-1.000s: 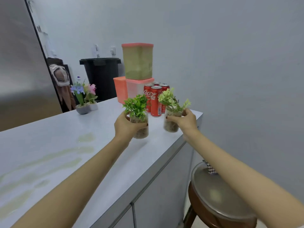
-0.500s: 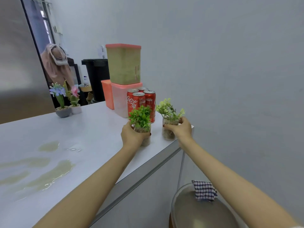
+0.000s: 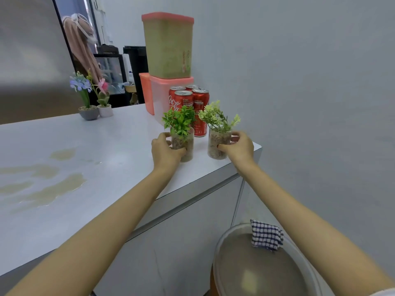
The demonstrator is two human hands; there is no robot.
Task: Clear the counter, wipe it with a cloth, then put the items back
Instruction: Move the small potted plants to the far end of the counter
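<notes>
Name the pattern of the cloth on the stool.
The cloth is navy-and-white checked; the head view shows it.

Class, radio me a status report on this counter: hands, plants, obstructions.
Left hand grips darker plant jar; right hand grips paler plant jar. Both jars at counter corner, before Coke cans. Spill unwiped; checked cloth on stool.

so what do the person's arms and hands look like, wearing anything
Both forearms are bare, with no watch or bracelet showing. The left hand and right hand show no rings. The right thumbnail is painted dark. A sliver of white fabric at the bottom right edge may be a sleeve.
</notes>
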